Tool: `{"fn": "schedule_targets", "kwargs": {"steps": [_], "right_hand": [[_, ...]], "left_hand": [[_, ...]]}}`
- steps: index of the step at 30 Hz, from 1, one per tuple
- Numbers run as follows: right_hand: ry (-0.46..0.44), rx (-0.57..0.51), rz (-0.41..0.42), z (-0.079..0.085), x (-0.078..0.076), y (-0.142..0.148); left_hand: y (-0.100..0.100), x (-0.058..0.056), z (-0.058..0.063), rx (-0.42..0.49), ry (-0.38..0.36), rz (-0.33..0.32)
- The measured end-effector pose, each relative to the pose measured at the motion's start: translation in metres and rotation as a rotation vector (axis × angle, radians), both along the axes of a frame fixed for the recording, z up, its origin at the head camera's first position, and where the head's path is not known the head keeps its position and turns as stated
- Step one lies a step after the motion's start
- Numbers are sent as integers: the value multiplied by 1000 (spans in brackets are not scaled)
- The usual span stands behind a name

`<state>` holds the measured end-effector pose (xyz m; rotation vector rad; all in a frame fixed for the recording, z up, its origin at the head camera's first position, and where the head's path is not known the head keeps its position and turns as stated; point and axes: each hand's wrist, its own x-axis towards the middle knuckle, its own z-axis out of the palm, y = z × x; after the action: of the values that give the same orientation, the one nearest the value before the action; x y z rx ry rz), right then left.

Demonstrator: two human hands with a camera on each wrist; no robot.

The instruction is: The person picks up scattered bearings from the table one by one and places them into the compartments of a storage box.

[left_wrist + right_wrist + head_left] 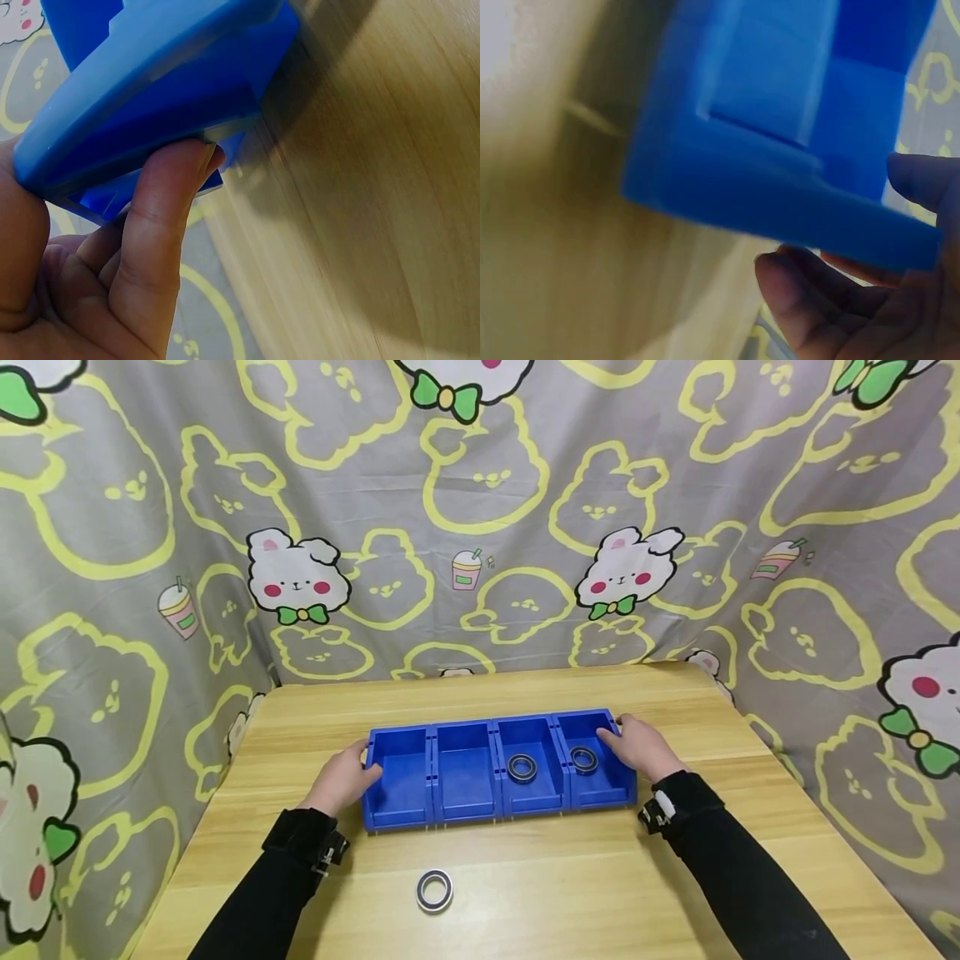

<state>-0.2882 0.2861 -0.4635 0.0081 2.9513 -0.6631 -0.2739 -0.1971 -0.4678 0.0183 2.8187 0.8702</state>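
Note:
A row of joined blue plastic bins (pixel 465 777) stretches between my two hands over the table. My left hand (pixel 341 777) grips its left end wall, thumb on the inner side and fingers outside; the left wrist view shows this blue wall (pixel 150 82) close up. At the other end, my right hand (pixel 641 747) holds the right wall the same way, with the thumb over the rim. One ball bearing (pixel 522 768) lies in the third bin from the left, another bearing (pixel 583 761) in the rightmost. Whether the base touches the table cannot be told.
On the wooden table (pixel 562 893), nearer than the bins, lies a third bearing (pixel 434 891) with a silvery outer ring. A patterned grey curtain (pixel 517 643) hangs behind the table's back edge and along both sides.

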Motion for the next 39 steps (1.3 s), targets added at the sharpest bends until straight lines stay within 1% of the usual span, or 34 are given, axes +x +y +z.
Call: {"fn": "schedule_targets", "kwargs": {"steps": [6, 13, 17, 22, 26, 28, 31, 34, 36, 39], "right_hand": [[-28, 15, -5, -9, -1, -3], [-57, -32, -23, -17, -3, -3], [-65, -52, -27, -17, -4, -2], [-62, -34, -33, -16, -5, -4], [-75, -18, -38, -16, -6, -5], [-80, -9, -37, -17, -6, -5], [-84, -5, -34, -19, -6, -7], [-86, -6, -32, -20, -6, -8], [-88, -11, -35, -20, -6, -7], [-92, -11, -34, -20, -6, -7]], "left_hand": [[1, 0, 0, 5, -7, 3], [0, -1, -3, -3, 7, -3], [1, -1, -2, 1, 1, 5], [2, -2, -2, 14, -1, 17], [0, 0, -5, 17, 32, 2], [-1, 1, -7, -22, 67, -9], [0, 2, -7, -124, 142, -15], [3, 7, -4, -228, 245, -8], [7, 11, 0, -254, 323, 6], [15, 20, 11, -252, 440, 12]]}}
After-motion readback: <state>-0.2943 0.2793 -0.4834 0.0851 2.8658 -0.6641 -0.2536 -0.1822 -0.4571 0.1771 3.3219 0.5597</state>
